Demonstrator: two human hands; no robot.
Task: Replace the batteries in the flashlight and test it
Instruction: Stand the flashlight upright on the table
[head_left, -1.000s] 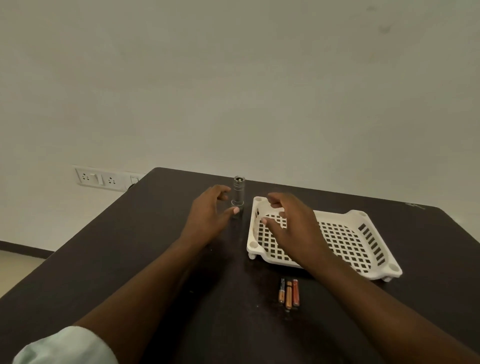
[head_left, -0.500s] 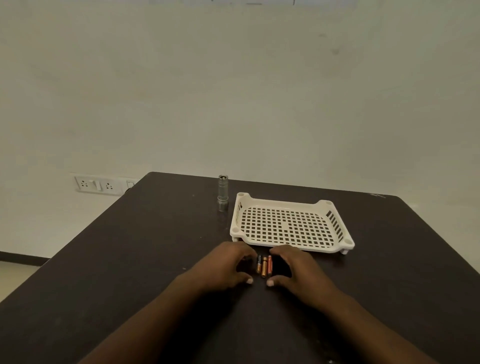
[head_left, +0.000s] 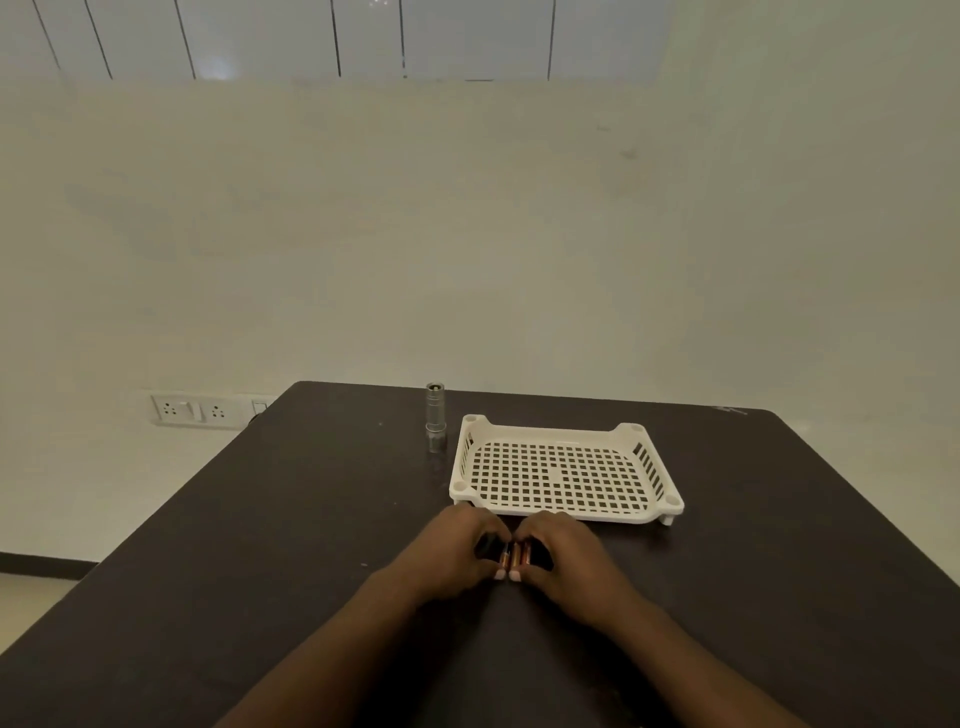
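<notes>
Dark table fills the lower half of the view, pale wall behind it, socket strip on the wall at far left.

White perforated tray sits right of centre on the table, nothing in it.

Both forearms come in from the near edge and meet at table centre, just near of the tray's front rim. Left hand and right hand are cupped around the batteries from either side, fingers curled in, thumb tips almost touching at the near ends of the cells. Fingers of both hands look to be on the cells, but whether either hand has a real pinch on them or is only resting against them, can't tell. Cells look to be lying on the table side by side, long axis running near-far; three orange/copper ones visible between the hands.

Flashlight, silver, stands upright at the far side, just left of the tray's far-left corner, well apart from both hands. Nobody touching it.
</notes>
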